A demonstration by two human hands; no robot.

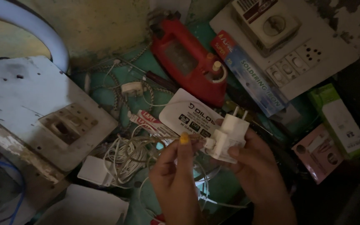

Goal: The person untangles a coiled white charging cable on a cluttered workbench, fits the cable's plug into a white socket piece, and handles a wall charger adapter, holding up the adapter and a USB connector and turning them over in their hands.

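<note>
Above tangled white cables (126,156) — both hands, left hand (176,175) and right hand (257,166), grasping white charger plug (228,135).

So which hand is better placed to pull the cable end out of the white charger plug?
Probably the left hand: its fingertips already pinch at the cable end where it meets the white charger plug, while the right hand is wrapped around the plug body, steadying it.

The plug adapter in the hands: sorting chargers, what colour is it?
White plug adapter, clearest in the head view.
</note>
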